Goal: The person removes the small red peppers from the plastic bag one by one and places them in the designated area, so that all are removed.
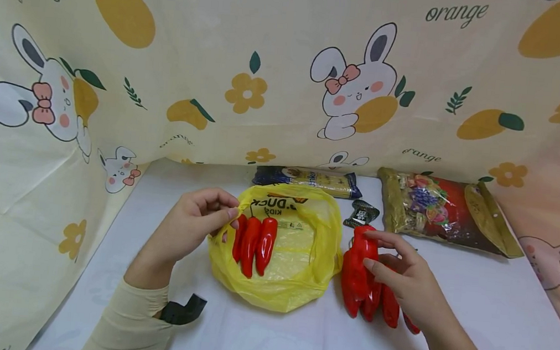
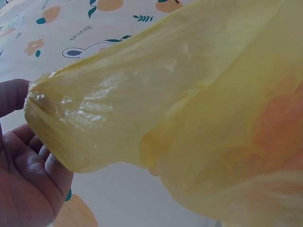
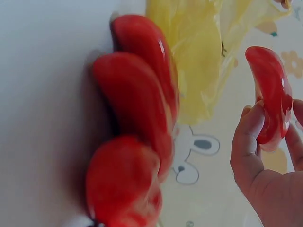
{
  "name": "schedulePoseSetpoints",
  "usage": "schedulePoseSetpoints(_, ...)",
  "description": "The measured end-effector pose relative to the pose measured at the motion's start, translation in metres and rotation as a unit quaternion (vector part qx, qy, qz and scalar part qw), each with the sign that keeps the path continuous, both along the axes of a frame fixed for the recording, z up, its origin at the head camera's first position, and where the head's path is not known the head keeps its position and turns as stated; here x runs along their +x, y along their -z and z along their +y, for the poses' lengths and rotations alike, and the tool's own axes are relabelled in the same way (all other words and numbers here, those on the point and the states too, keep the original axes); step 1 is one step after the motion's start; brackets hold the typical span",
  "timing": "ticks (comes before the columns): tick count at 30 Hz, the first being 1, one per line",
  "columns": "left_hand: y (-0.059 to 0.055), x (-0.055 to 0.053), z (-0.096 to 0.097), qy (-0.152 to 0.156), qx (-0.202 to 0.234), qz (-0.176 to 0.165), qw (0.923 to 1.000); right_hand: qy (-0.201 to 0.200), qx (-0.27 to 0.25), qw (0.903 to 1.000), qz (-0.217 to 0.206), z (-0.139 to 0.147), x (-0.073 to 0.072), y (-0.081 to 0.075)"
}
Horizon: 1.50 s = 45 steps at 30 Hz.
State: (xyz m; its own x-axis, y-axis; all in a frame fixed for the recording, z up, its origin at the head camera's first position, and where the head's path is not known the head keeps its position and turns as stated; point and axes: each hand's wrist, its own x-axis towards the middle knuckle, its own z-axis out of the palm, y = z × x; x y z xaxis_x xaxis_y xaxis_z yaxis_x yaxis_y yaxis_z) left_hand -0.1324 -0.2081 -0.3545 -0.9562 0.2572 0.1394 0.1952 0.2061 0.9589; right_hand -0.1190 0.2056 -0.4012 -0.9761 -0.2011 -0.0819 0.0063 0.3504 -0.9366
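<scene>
Head view: yellow bag sits on the white table, mouth spread wide, facing the camera. Three red peppers inside it, side by side toward its left edge. Left hand at the bag's left rim: thumb and index pinch the plastic, tips together, other fingers curled. Right hand is just right of the bag, thumb and fingers part-spread around one pepper, gripping it by its sides. Pepper pile below that hand, also right of the bag, partly covered by the hand, so can't give a count. Pasta pack directly behind the bag. Small black packet behind and right of it. Gold-red pack further right, well apart from the bag. Printed cloth hangs behind everything.

Left wrist view: bag film pulled taut from its bulk out to the hand, edge bunched at thumb and fingers. Red blur shows through the bag's far side; shape too soft to tell.

Right wrist view: one pepper between thumb and fingertips, held up off the pile with a visible gap. Three pile peppers in sight, nearer the camera than the bag.
</scene>
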Motion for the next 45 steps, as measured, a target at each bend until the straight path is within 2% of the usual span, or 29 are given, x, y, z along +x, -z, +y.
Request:
schedulePoseSetpoints(7, 0.000, 0.001, 0.000, 0.003, 0.009, 0.005, 0.9999, 0.021, -0.004, 0.9998, 0.002, 0.021, 0.002, 0.005)
schedulePoseSetpoints(21, 0.000, 0.001, 0.001, 0.007, 0.010, 0.006, 0.9999, 0.051, 0.010, 0.9973, 0.052, 0.080, 0.001, 0.022)
schedulePoseSetpoints(29, 0.000, 0.001, 0.001, -0.001, 0.002, -0.001, 1.0000, 0.050, -0.103, 0.9923, 0.047, 0.113, -0.003, 0.034)
schedulePoseSetpoints(33, 0.000, 0.001, 0.001, -0.002, 0.001, -0.003, 1.0000, 0.062, -0.129, 0.9891, 0.035, 0.128, -0.003, 0.040)
schedulePoseSetpoints(40, -0.001, 0.001, 0.001, -0.004, 0.000, -0.002, 1.0000, 0.084, -0.079, 0.9933, -0.014, 0.149, -0.001, 0.049)
schedulePoseSetpoints(45, 0.000, 0.001, 0.001, -0.005, 0.000, -0.004, 1.0000, 0.084, -0.001, 0.9949, -0.055, 0.161, -0.003, 0.056)
